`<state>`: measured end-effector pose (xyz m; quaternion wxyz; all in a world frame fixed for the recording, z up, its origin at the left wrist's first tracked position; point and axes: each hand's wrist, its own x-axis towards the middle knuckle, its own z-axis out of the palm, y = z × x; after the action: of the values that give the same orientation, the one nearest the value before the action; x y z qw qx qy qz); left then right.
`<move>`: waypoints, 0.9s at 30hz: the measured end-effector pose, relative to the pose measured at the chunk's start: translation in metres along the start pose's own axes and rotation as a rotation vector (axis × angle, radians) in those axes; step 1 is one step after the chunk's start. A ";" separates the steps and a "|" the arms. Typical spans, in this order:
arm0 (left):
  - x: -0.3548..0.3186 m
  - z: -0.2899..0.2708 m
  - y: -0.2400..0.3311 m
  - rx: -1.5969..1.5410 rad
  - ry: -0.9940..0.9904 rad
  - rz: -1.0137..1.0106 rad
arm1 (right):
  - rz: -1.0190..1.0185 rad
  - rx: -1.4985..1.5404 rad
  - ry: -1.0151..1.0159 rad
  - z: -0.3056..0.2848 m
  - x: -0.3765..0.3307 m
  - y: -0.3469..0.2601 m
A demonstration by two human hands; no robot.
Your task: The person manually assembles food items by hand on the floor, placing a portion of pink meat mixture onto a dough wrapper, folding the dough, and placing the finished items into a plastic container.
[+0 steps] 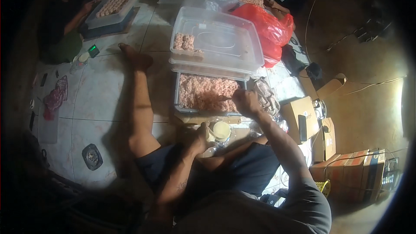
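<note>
Cream-coloured and thin, a pale piece is pinched in the left hand, its fingers closed. Just right of that hand stands a stack of round cream discs on clear plastic. The right hand, farther forward, is curled into a fist over the near right part of the pink mince, gripping a slim dark tool that points left; its tip is hard to make out. The mince fills a grey tub in front of both hands. Beside the right hand, on its outer side, lies a crumpled cloth; farther right stands an open cardboard box. Beyond both hands, a clear plastic box bears a few pink lumps, with a red bag to its right. Far ahead and left of the left hand, another person works by a tray of rounded pieces.
</note>
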<state>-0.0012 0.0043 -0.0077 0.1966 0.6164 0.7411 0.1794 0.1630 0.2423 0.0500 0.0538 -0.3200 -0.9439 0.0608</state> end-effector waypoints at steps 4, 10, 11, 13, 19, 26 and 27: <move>0.009 -0.008 0.015 0.172 -0.036 -0.063 | -0.215 -0.002 0.450 0.039 0.003 -0.033; 0.011 0.076 -0.015 -0.321 0.102 -0.030 | 0.180 1.094 -0.262 0.009 -0.016 0.002; 0.006 0.057 -0.008 -0.295 0.100 -0.072 | 0.206 1.057 -0.243 -0.004 -0.014 -0.011; 0.003 0.058 -0.015 -0.470 0.157 -0.092 | 0.322 0.978 -0.220 -0.046 -0.004 -0.037; 0.019 0.025 0.003 -0.801 0.014 -0.071 | 0.028 0.106 0.172 -0.043 0.020 0.013; 0.026 0.070 -0.011 -1.505 -0.205 0.006 | -0.261 -0.310 -0.167 -0.047 0.046 -0.035; 0.031 0.066 -0.009 -1.483 -0.226 0.008 | -0.253 -0.315 -0.155 -0.057 0.042 -0.034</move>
<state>0.0201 0.0347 -0.0708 0.6348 0.3396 0.3990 0.5679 0.1175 0.2460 0.1139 -0.0626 -0.1978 -0.9757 -0.0700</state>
